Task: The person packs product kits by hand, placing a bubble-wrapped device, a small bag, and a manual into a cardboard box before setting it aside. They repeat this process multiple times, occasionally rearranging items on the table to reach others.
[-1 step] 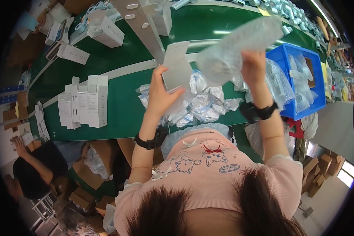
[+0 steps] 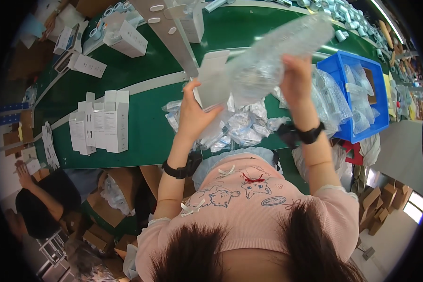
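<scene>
Left hand (image 2: 196,113): thumb and fingers spread around an open white cardboard box (image 2: 212,79), gripping it above the green tabletop (image 2: 145,122). Right hand (image 2: 297,82): fingers curled on a long, clear bubble-wrap parcel (image 2: 286,44), tilted, lower end beside the box; cannot tell if touching. Small clear plastic packets (image 2: 246,126) heaped below.

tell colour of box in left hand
The box is white, best seen in the head view.

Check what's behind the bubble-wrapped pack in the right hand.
Around the bubble-wrapped pack, green tabletop and clear bags show behind it. Directly behind its cloudy middle, nothing can be made out.
</scene>
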`<state>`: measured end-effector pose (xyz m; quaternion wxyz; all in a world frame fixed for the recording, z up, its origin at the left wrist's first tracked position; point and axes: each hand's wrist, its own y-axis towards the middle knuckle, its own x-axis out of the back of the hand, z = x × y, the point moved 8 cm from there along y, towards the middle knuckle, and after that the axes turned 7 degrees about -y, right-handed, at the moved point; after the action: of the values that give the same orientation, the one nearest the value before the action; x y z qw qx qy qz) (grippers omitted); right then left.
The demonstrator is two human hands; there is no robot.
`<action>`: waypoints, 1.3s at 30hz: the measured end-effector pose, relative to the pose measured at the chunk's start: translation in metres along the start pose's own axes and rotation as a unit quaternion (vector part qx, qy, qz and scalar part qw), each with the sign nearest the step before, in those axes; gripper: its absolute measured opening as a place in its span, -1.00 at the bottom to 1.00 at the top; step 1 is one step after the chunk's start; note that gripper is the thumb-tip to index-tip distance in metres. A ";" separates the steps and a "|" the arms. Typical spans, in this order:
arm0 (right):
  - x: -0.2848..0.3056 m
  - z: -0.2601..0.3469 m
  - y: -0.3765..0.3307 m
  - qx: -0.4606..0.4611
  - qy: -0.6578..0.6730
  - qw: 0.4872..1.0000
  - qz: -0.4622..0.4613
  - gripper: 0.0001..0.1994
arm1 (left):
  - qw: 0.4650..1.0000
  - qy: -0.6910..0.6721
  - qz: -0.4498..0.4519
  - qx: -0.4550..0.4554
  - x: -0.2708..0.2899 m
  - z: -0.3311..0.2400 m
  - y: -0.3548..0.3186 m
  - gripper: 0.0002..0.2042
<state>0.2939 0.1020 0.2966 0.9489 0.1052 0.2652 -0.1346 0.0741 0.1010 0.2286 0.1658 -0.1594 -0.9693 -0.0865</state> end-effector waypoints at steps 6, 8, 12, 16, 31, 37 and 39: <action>-0.031 -0.043 -0.011 0.132 -0.084 0.979 -0.133 -0.44 | 0.983 -0.101 -0.148 -0.029 -0.013 -0.004 -0.008 -0.24; -0.046 -0.031 -0.019 0.189 -0.230 0.951 -0.078 -0.49 | 0.981 -0.064 -0.159 -0.094 -0.010 -0.009 -0.007 -0.24; -0.064 -0.026 -0.035 0.264 -0.513 0.813 0.082 -0.62 | 0.959 -0.015 -0.184 -0.215 0.001 -0.022 -0.004 -0.22; 0.023 -0.053 -0.018 0.104 -0.443 0.890 0.013 -0.73 | 0.963 -0.043 -0.191 -0.186 0.013 0.007 -0.002 -0.21; 0.019 -0.066 -0.011 0.071 -0.256 0.964 0.030 -0.75 | 0.985 0.118 -0.116 0.037 0.049 0.000 -0.002 -0.80; -0.090 -0.077 -0.044 0.248 -0.437 0.795 0.340 -0.70 | 0.985 0.012 -0.152 0.085 0.063 0.021 0.008 -0.86; -0.107 -0.107 -0.061 0.310 -0.549 0.614 0.475 -0.64 | 0.982 -0.009 -0.155 0.103 0.066 0.028 0.007 -0.87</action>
<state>0.1362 0.0952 0.2561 0.7594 0.4106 -0.4502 0.2278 0.0093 0.1326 0.2261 0.1570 0.0102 -0.9875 -0.0098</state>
